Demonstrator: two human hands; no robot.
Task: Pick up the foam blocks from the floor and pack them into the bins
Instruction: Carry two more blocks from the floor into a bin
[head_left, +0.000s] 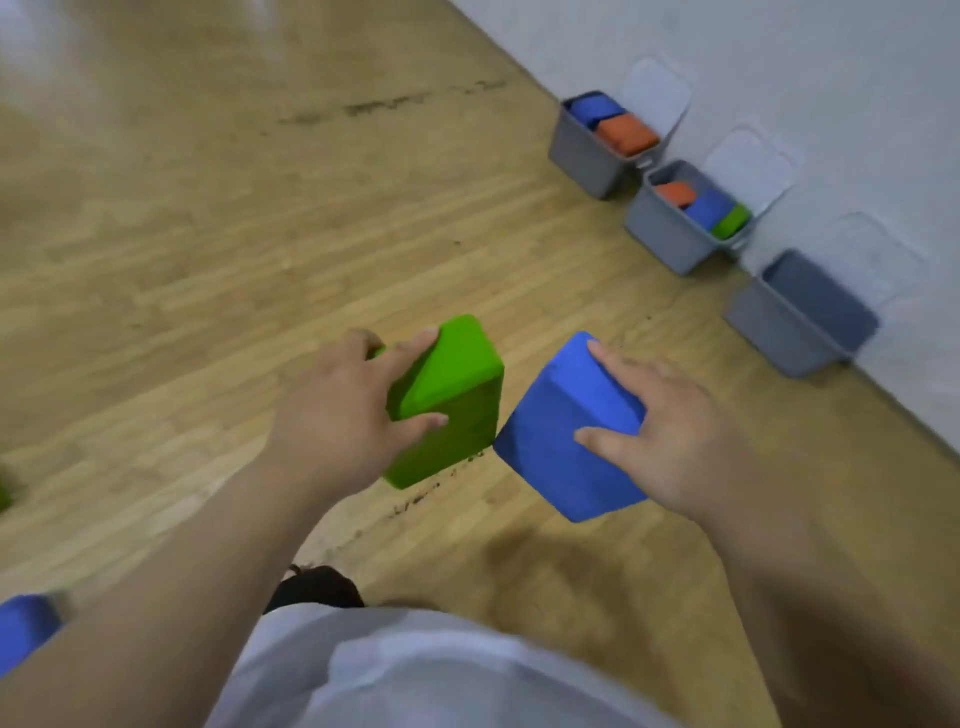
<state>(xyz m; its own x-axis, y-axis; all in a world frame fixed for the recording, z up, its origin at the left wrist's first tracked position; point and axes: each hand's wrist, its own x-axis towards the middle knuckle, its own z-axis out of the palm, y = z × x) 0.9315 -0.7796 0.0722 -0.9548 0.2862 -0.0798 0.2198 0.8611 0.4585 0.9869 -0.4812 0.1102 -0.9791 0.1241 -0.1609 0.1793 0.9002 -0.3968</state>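
Left hand: the left hand (337, 415) gripped the green block (452, 400), thumb and fingers curled round its near end.
Right hand: the right hand (670, 431) gripped the blue block (566, 441), fingers spread over its top and side faces.
Held blocks: both were tilted, the green block at 9 o'clock of the blue block and just beside it; contact at their near corners could not be told.
Far bin: the far bin (582, 150) stood at 1 o'clock of the held blocks, against the wall (779, 62), holding a blue piece (595, 111) and an orange piece (626, 135).
Middle bin: the middle bin (660, 228) stood just beside the far bin, holding orange, blue and green pieces.
Near bin: the near bin (779, 332) stood at 2 o'clock of the held blocks, apart from the middle bin; the picture was blurred here.
Lids: a pale lid (657, 96) leaned on the wall behind each bin.
Loose block: another blue block (21, 629) lay on the wooden floor (208, 234) at 8 o'clock, cut by the frame edge.
Person: a white shirt (415, 675) filled the 6 o'clock edge, with a dark shoe (317, 587) just above it.
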